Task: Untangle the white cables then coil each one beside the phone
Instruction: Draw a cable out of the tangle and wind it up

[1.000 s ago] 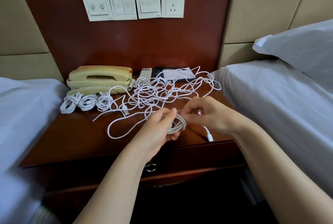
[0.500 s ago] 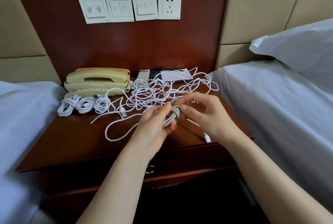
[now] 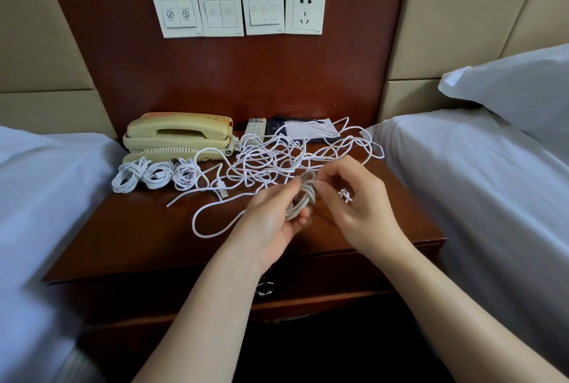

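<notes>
A cream phone [image 3: 180, 136] stands at the back left of the wooden nightstand [image 3: 138, 238]. Three coiled white cables [image 3: 155, 175] lie in a row in front of it. A loose tangle of white cables [image 3: 286, 156] covers the middle and back of the top. My left hand [image 3: 271, 219] grips a small coil of white cable [image 3: 303, 199] above the nightstand's front. My right hand [image 3: 357, 207] pinches the loose end of that cable at the coil, and a white plug shows between its curled fingers.
A remote control [image 3: 255, 127] and a dark folder with white paper [image 3: 303, 131] lie behind the tangle. Beds with white sheets flank the nightstand, left [image 3: 40, 198] and right [image 3: 477, 182]. Switch plates and a socket [image 3: 240, 11] are on the wall panel.
The coil in my left hand has been wound tighter. The trailing end with its plug has left the nightstand's front edge and sits in my right hand. Both hands rose slightly.
</notes>
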